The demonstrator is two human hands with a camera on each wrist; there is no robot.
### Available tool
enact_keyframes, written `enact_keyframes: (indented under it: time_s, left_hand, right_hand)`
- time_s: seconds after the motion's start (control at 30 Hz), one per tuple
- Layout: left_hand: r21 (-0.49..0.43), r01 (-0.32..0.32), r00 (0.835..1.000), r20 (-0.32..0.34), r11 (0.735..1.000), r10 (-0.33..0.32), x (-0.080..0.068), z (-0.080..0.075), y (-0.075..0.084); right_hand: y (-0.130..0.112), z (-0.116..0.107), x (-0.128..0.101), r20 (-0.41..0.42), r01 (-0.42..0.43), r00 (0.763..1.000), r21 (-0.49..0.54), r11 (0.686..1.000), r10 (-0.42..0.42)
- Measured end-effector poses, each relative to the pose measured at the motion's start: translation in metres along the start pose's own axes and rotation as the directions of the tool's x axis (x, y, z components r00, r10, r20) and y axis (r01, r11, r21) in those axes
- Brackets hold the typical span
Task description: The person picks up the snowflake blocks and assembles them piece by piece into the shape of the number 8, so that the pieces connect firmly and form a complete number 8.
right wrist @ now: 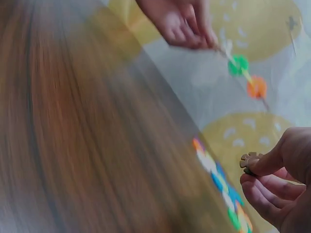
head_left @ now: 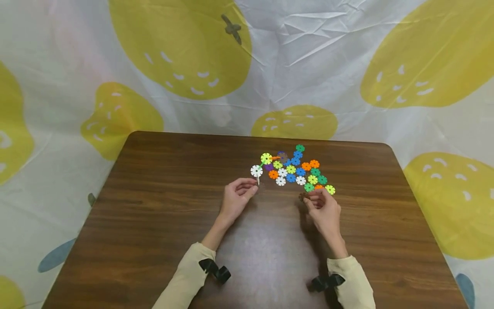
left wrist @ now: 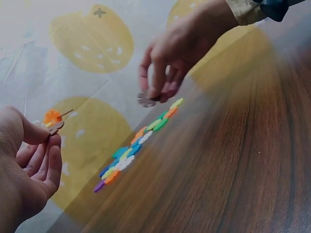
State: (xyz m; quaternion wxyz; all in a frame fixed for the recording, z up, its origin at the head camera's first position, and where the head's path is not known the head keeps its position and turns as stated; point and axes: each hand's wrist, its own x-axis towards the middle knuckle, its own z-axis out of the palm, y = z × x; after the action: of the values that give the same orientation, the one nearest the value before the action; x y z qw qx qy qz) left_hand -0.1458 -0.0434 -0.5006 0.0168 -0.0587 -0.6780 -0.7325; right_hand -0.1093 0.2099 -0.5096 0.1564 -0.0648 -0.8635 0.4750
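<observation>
My left hand (head_left: pixel 236 198) pinches the near end of a chain of interlocked plastic snowflake discs between thumb and fingers. From those fingertips the chain runs away and to the right in the head view: a white disc (head_left: pixel 256 171), a green one seen edge-on, a yellow-green disc (head_left: pixel 266 158), an orange one edge-on, then a brown disc (head_left: pixel 283 157). In the right wrist view its green disc (right wrist: pixel 238 65) and orange disc (right wrist: pixel 256 87) hang in the air, blurred. Thumb and fingertips of my right hand (head_left: pixel 326 213) pinch a loose brown snowflake disc (right wrist: pixel 250 162), held apart from the chain.
Loose snowflake discs (head_left: pixel 290 177) in blue, white, orange, green and yellow-green lie flat in a cluster on the brown wooden table (head_left: pixel 154 206), beyond and between the hands. A fruit-patterned cloth (head_left: pixel 308 51) hangs behind the table's far edge.
</observation>
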Motion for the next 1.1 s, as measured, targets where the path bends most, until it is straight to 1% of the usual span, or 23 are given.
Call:
enact_keyframes:
  time_s: [0.07,0.27,0.5,0.57,0.83,0.93,0.97,1.1]
  left_hand:
    - [0.002,-0.002,1.0,-0.004,1.0,0.002,0.0,0.0,0.0]
    - [-0.02,-0.005,1.0,-0.018,1.0,0.004,0.001,0.0,-0.002]
    - [-0.053,-0.014,0.999,-0.045,0.998,0.012,-0.002,0.003,0.0]
    - [-0.056,-0.017,0.999,-0.049,0.998,0.014,-0.003,0.004,0.0]
    - [-0.066,-0.029,0.998,-0.065,0.997,0.025,-0.004,0.004,-0.001]
    - [-0.063,-0.037,0.996,-0.08,0.997,0.032,-0.004,0.003,-0.001]
    - [-0.06,-0.039,0.996,-0.082,0.997,0.034,-0.004,0.003,0.0]
    - [-0.046,-0.043,0.996,-0.084,0.998,0.039,-0.005,0.004,0.002]
  right_hand:
    - [-0.01,0.006,-0.003,0.021,0.024,0.999,0.046,0.999,-0.025]
    - [-0.032,0.027,-0.011,0.066,0.079,0.994,0.129,0.988,-0.088]
    - [-0.052,0.047,-0.017,0.048,0.155,0.984,0.23,0.961,-0.171]
    - [-0.056,0.051,-0.017,0.045,0.175,0.981,0.244,0.954,-0.191]
    - [-0.062,0.06,-0.018,0.033,0.232,0.969,0.227,0.946,-0.245]
    - [-0.063,0.062,-0.019,0.014,0.281,0.957,0.207,0.937,-0.29]
    - [-0.067,0.062,-0.02,0.005,0.294,0.954,0.196,0.935,-0.301]
    - [-0.067,0.065,-0.021,-0.037,0.363,0.932,0.15,0.92,-0.361]
